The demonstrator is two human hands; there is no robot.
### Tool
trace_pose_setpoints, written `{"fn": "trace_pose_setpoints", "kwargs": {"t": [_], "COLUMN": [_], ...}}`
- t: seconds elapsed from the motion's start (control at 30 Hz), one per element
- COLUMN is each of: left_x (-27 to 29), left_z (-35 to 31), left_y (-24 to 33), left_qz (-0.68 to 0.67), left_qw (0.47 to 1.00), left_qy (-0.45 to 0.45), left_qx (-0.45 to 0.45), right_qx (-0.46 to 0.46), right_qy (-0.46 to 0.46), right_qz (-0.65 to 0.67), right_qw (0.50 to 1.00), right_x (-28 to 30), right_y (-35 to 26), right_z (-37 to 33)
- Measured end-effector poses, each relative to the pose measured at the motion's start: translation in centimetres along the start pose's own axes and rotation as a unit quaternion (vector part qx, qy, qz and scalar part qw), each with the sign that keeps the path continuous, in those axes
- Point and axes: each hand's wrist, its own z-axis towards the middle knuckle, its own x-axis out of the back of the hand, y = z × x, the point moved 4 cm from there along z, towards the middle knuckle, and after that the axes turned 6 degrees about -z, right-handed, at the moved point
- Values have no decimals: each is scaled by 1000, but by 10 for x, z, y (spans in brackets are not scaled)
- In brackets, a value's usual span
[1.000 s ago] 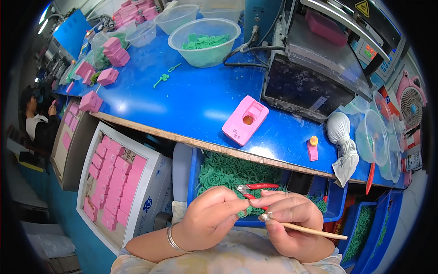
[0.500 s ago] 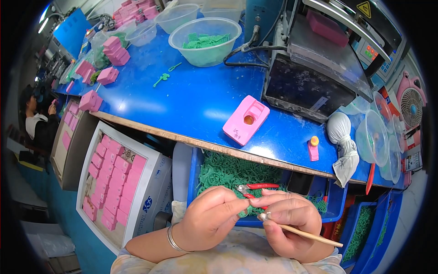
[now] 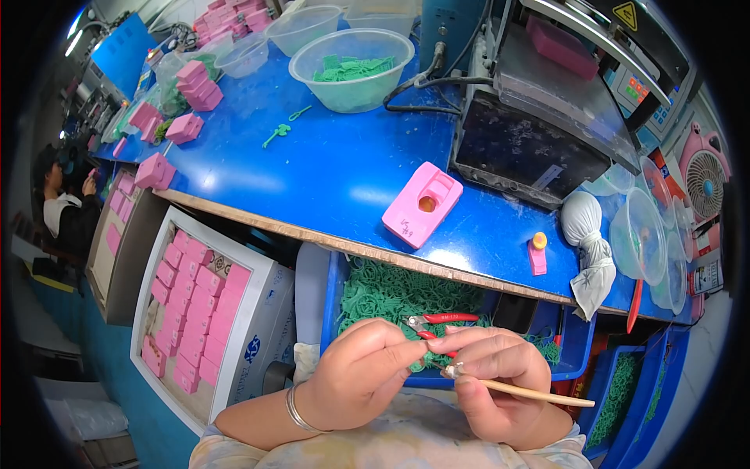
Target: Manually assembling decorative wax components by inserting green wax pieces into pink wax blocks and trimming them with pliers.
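Note:
Close together in front of my body, both hands work above the front edge of a blue tray. In my right hand [image 3: 504, 375] is a thin wooden stick [image 3: 539, 394] with a lumpy whitish end that points toward my left fingers. My left hand [image 3: 371, 363], with bangles on the wrist, is closed in a pinch. Whatever lies between its fingertips is too small and hidden to name. Just beyond the hands, red-handled cutters [image 3: 449, 318] rest on green wax pieces [image 3: 406, 285] in the blue tray [image 3: 332, 301].
On the blue table [image 3: 312, 180] stand a pink mould block [image 3: 422, 207], a small pink piece with a yellow top [image 3: 537, 254], a tied white cloth bag [image 3: 582, 227] and a bowl [image 3: 351, 98] of green pieces. A press machine [image 3: 539, 117] rises at right. Pink blocks fill a carton [image 3: 211, 313]; another person [image 3: 70, 199] sits far left.
The wooden stick has shifted slightly to the right in my right hand, and its whitish end has turned a little. My left hand has hardly moved.

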Motion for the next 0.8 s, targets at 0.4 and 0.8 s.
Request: {"fn": "trace_pose_setpoints", "kwargs": {"t": [0.4, 0.8], "left_x": [0, -1], "left_z": [0, 0], "left_y": [-2, 0], "left_qz": [3, 19], "left_qw": [1000, 999], "left_qy": [5, -5], "left_qx": [25, 31], "right_qx": [3, 9], "right_qy": [2, -2], "right_qz": [-6, -7], "right_qw": [1000, 1000], "right_x": [-1, -1], "right_y": [1, 1], "right_z": [0, 0]}}
